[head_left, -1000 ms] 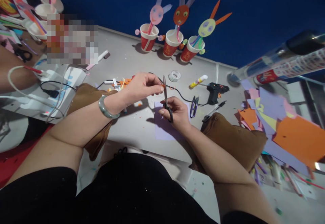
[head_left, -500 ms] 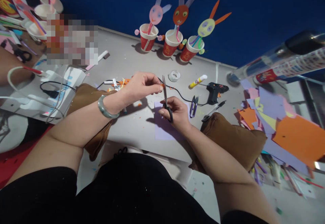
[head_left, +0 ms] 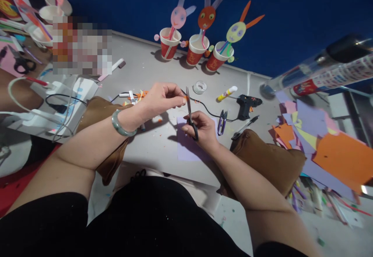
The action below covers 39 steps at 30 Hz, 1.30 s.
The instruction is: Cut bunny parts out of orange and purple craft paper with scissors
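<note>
My left hand (head_left: 163, 98) pinches a small orange paper piece (head_left: 184, 99) between thumb and fingertips. Held in my right hand (head_left: 202, 129) is a pair of scissors (head_left: 190, 111) with black handles, blades pointing up and away from me. The blades touch or pass right beside the orange piece; which of the two I cannot tell. Beneath my right hand a sheet of light purple paper (head_left: 189, 148) lies on the table. Small orange scraps are scattered on the tabletop near my left hand.
Three red cups (head_left: 198, 51) with paper rabbit heads stand along the blue wall. Behind my hands are a tape roll (head_left: 199, 87), a glue stick (head_left: 226, 94), a black glue gun (head_left: 246, 106) and thread snips (head_left: 222, 122). Coloured paper (head_left: 344, 156) lies right, a power strip (head_left: 74, 101) left.
Both hands, the scissors and the orange piece stay almost in place. At the far left, another person's arm has shifted slightly.
</note>
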Each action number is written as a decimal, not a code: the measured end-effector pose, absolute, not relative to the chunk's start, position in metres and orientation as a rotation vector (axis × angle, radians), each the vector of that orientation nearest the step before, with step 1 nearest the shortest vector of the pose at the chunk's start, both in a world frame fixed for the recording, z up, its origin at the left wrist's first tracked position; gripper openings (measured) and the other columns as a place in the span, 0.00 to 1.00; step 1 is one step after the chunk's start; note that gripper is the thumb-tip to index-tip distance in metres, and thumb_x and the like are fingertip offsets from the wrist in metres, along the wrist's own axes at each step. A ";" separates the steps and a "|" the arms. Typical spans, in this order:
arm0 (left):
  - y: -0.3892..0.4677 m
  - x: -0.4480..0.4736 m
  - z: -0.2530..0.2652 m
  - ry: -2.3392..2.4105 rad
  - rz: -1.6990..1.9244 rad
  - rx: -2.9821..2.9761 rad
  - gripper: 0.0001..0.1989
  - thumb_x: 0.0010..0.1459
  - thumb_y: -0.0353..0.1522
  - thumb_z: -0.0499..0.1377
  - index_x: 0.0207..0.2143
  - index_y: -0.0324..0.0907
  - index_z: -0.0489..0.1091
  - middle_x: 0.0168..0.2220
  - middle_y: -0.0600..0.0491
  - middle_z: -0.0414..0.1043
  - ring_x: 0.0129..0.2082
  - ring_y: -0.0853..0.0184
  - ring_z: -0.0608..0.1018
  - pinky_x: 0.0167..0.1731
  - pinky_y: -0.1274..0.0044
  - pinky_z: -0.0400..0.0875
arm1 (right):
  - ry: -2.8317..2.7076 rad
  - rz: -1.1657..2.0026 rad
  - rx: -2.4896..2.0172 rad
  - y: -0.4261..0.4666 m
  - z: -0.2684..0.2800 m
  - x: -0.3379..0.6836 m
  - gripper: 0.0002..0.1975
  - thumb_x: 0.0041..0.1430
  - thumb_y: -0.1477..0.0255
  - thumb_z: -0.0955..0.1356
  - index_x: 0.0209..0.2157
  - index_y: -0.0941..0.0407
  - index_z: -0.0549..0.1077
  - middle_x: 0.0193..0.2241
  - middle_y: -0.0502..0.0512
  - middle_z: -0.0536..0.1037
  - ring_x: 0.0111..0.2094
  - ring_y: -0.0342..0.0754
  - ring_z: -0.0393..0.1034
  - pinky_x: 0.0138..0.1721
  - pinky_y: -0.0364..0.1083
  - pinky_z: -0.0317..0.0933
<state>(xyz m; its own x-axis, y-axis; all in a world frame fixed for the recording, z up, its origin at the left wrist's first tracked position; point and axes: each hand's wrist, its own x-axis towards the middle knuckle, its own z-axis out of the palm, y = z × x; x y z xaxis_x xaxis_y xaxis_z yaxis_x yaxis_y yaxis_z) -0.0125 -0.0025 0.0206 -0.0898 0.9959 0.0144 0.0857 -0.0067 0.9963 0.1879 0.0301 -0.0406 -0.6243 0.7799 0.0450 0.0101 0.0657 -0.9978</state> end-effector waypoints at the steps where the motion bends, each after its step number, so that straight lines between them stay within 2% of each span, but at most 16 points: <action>1: -0.003 -0.013 0.021 1.338 1.240 1.236 0.02 0.52 0.27 0.65 0.27 0.38 0.75 0.24 0.54 0.75 0.26 0.73 0.75 0.29 0.79 0.69 | -1.738 1.620 -0.787 0.030 -0.041 0.188 0.26 0.46 0.52 0.81 0.34 0.53 0.71 0.16 0.40 0.67 0.16 0.39 0.60 0.18 0.41 0.52; 5: -0.003 -0.012 0.023 1.350 1.239 1.233 0.03 0.53 0.27 0.64 0.27 0.38 0.75 0.24 0.54 0.76 0.26 0.73 0.75 0.29 0.80 0.70 | -1.729 1.621 -0.779 0.030 -0.041 0.188 0.26 0.45 0.53 0.81 0.35 0.53 0.71 0.15 0.39 0.67 0.15 0.39 0.60 0.18 0.40 0.52; 11: -0.003 -0.010 0.022 1.289 1.261 1.207 0.17 0.64 0.39 0.60 0.26 0.38 0.74 0.26 0.51 0.77 0.26 0.73 0.75 0.29 0.80 0.70 | -1.715 1.629 -0.800 0.030 -0.040 0.187 0.26 0.44 0.53 0.81 0.34 0.53 0.71 0.15 0.39 0.67 0.15 0.39 0.60 0.18 0.41 0.53; 13: -0.002 -0.011 0.020 1.283 1.239 1.230 0.15 0.61 0.40 0.64 0.27 0.38 0.75 0.26 0.51 0.77 0.26 0.73 0.76 0.29 0.80 0.70 | -1.710 1.632 -0.804 0.030 -0.040 0.187 0.26 0.43 0.53 0.82 0.34 0.53 0.71 0.15 0.39 0.67 0.15 0.39 0.60 0.18 0.40 0.52; 17: -0.002 -0.013 0.019 1.321 1.207 1.261 0.08 0.53 0.34 0.69 0.29 0.38 0.76 0.24 0.53 0.75 0.26 0.72 0.75 0.29 0.80 0.69 | -1.726 1.630 -0.818 0.030 -0.040 0.188 0.27 0.43 0.52 0.81 0.34 0.53 0.71 0.15 0.39 0.67 0.16 0.39 0.59 0.18 0.41 0.52; 23: -0.002 -0.013 0.020 1.341 1.219 1.260 0.04 0.53 0.30 0.66 0.27 0.38 0.75 0.23 0.54 0.74 0.26 0.73 0.74 0.29 0.79 0.69 | -1.740 1.627 -0.813 0.030 -0.040 0.188 0.27 0.43 0.51 0.81 0.34 0.53 0.71 0.15 0.39 0.67 0.16 0.39 0.60 0.18 0.41 0.52; 39: -0.003 -0.013 0.022 1.350 1.243 1.246 0.04 0.52 0.30 0.66 0.27 0.38 0.75 0.24 0.54 0.75 0.25 0.73 0.74 0.28 0.79 0.69 | -1.726 1.636 -0.794 0.030 -0.039 0.188 0.26 0.44 0.52 0.81 0.34 0.53 0.71 0.15 0.39 0.67 0.15 0.39 0.59 0.18 0.41 0.52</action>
<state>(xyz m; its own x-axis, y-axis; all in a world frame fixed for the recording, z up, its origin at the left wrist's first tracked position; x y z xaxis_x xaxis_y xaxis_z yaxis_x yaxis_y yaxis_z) -0.0134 -0.0031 0.0220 -0.0973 0.9951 0.0188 0.1010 -0.0090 0.9948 0.1879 0.0299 -0.0393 -0.6244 0.7803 0.0353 0.0066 0.0505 -0.9987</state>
